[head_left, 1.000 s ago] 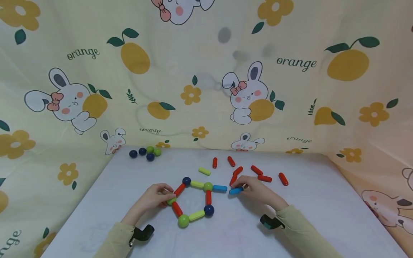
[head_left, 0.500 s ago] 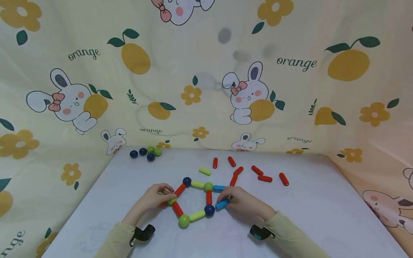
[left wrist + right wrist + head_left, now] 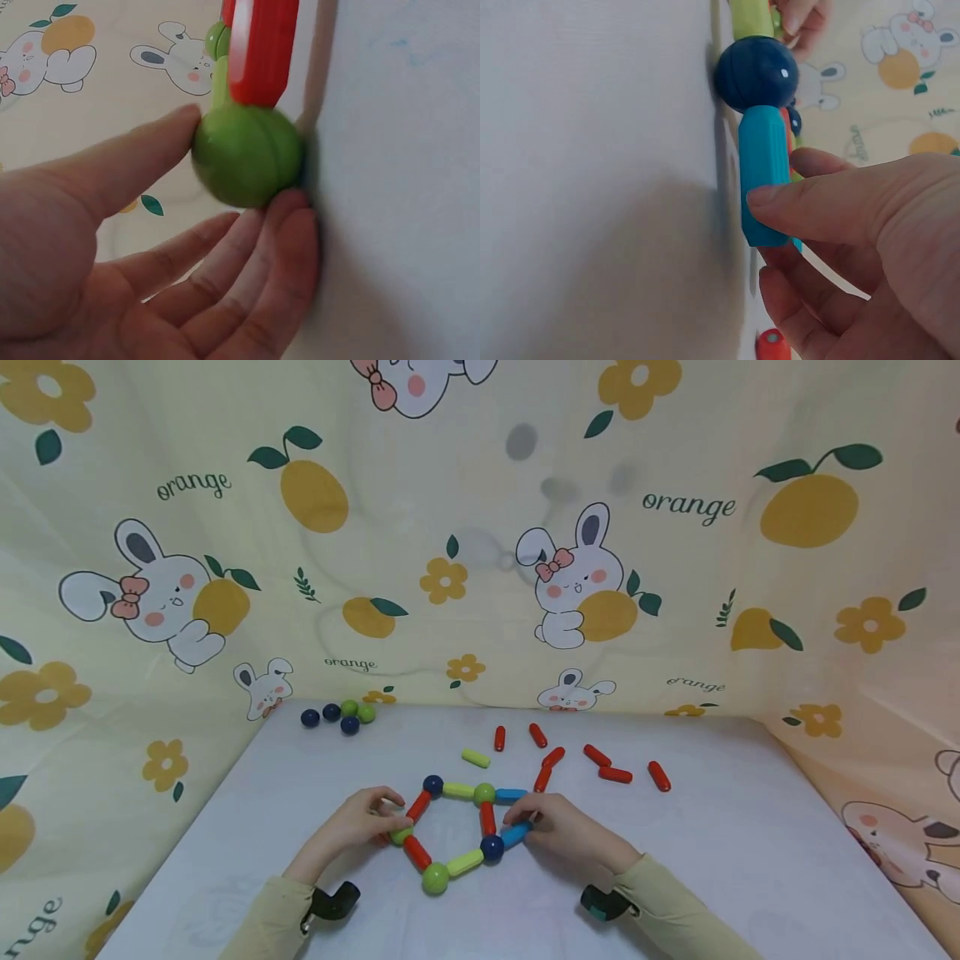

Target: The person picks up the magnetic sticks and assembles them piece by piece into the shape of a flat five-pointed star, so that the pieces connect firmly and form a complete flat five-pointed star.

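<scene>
A five-sided ring of sticks and balls lies flat on the table. Its left corner is a green ball (image 3: 244, 154), which my left hand (image 3: 356, 825) holds between thumb and fingers; a red stick (image 3: 264, 52) joins that ball. My right hand (image 3: 573, 833) pinches a blue stick (image 3: 763, 161) between thumb and fingers. The far end of this stick meets the dark blue ball (image 3: 756, 73) at the ring's lower right corner. A second blue stick (image 3: 511, 795) sticks out from the green ball (image 3: 484, 794) at the upper right. Another green ball (image 3: 435, 878) forms the near corner.
Several red sticks (image 3: 615, 774) lie scattered behind my right hand, one of them (image 3: 543, 778) close to its fingers. A yellow-green stick (image 3: 476, 757) lies behind the ring. Loose dark blue and green balls (image 3: 349, 725) sit at the table's back left, before a printed cloth.
My right hand has moved left and nearer, bringing its blue stick against the dark blue ball. The ring's near side has shifted slightly right and nearer. My left hand stays almost in place.
</scene>
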Demonstrator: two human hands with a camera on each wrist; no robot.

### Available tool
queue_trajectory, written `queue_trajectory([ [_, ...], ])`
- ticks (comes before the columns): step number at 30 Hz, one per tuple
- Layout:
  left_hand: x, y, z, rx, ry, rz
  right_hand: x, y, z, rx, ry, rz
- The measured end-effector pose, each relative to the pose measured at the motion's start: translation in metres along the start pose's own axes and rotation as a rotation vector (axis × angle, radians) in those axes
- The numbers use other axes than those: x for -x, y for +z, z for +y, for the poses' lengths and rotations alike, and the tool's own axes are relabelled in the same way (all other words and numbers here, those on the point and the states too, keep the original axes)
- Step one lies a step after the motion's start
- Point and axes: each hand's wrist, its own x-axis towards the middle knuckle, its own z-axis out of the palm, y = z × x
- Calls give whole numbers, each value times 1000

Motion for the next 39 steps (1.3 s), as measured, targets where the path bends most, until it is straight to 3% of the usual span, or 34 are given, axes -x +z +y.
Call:
queue_trajectory([
  [8, 2, -6, 11, -79, 45, -154, 9, -12, 1, -35, 10, 108],
  [13, -3, -8, 14, -110, 92, -284, 15, -9, -4, -190, 110, -14],
  [17, -5, -7, 16, -118, 81, -331, 16, 1, -7, -273, 185, -90],
  [24, -7, -6, 18, -98, 57, -304, 12, 11, -9, -224, 224, -33],
  [32, -12, -12, 20, 111, 66, -274, 6, 14, -13, -188, 238, 33],
  [39, -13, -7, 18, 142, 43, -193, 3, 15, -14, -200, 250, 57],
])
